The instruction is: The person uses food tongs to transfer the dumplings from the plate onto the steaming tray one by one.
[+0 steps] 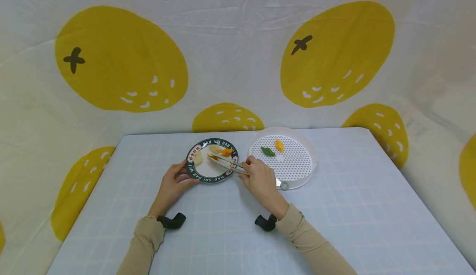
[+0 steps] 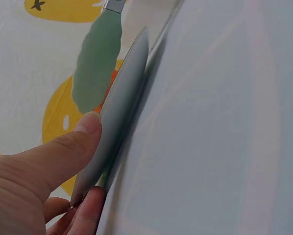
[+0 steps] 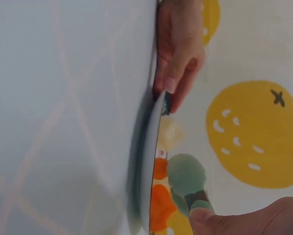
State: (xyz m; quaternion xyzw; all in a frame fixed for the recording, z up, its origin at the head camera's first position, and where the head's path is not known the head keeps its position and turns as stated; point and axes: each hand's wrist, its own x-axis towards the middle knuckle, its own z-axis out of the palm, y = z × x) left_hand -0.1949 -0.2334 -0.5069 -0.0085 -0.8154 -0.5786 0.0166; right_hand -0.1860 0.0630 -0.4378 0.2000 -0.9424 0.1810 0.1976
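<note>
Tongs [image 1: 223, 164], in the head view, are being gripped by the curled right hand [image 1: 260, 180], their tips being held beside orange pieces [image 1: 227, 152] on the plate [image 1: 213, 179], between both hands. Its rim is being held by the left hand [image 1: 175, 180]. In the left wrist view, the plate is being pinched between thumb and curled fingers. In the right wrist view, the tongs are being pressed by the right thumb; whether a piece is being clasped cannot be told.

You face a wrinkled white backdrop [image 1: 234, 64] printed with large yellow fruits [image 1: 124, 64]. A pale-blue checked tablecloth [image 1: 357, 209] spreads before you.
</note>
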